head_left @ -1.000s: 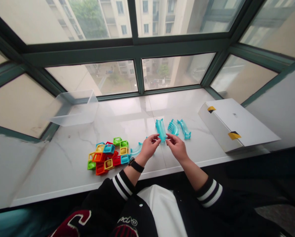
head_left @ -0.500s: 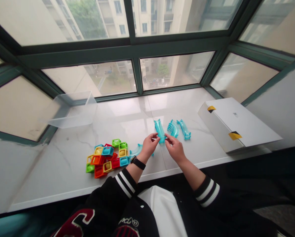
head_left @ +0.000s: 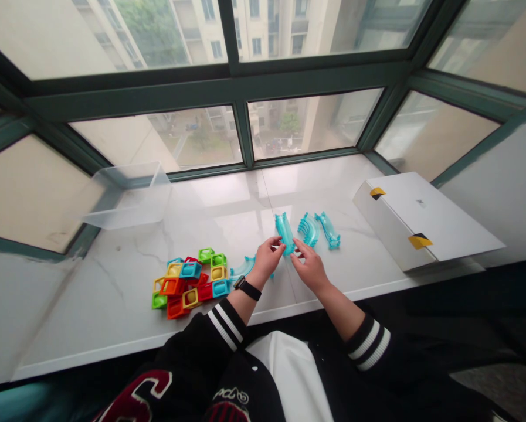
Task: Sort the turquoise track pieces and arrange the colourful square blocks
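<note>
A translucent blue toy track piece (head_left: pixel 284 228) points away from me, with its near end between my two hands. My left hand (head_left: pixel 268 259) is closed on its left edge, thumb and forefinger pinched together. My right hand (head_left: pixel 310 265) grips the near right edge, fingers bent against the plastic. Just right of it lie a curved blue track piece (head_left: pixel 309 230) and a second narrow one (head_left: pixel 328 230). Another curved track piece (head_left: pixel 243 268) is partly hidden behind my left wrist.
To the left sits a pile of colourful hollow blocks (head_left: pixel 190 282). A clear plastic bin (head_left: pixel 126 199) stands at the back left, by the window frame. The white box (head_left: pixel 425 217) with yellow-black tape occupies the right side of the white ledge (head_left: pixel 227 217).
My right hand has shifted slightly down along the track piece's near end, its fingers more bent. The left hand keeps its pinch, and the other pieces stay put.
</note>
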`<state>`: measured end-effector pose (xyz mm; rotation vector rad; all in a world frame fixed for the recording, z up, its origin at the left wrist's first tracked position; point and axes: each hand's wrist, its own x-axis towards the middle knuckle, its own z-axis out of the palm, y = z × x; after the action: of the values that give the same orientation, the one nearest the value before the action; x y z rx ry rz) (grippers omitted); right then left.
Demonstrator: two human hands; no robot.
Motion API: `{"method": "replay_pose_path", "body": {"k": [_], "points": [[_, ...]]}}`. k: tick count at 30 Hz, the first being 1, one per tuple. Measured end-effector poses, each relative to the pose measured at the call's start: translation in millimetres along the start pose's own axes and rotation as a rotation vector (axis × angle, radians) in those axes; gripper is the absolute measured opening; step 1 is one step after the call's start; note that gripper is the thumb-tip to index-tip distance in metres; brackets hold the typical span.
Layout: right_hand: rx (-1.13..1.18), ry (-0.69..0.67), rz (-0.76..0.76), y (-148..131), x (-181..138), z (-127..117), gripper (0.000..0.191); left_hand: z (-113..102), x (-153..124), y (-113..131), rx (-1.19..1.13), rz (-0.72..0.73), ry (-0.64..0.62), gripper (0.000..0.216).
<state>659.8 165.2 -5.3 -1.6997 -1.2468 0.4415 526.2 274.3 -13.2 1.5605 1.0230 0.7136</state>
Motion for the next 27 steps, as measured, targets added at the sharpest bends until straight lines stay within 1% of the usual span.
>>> {"method": "replay_pose_path", "body": {"k": [27], "points": [[0.03, -0.013, 0.013, 4.6, -1.3, 3.2, 0.056, 3.5, 0.9, -3.1, 0.007, 0.013, 0.008, 0.04]]}}
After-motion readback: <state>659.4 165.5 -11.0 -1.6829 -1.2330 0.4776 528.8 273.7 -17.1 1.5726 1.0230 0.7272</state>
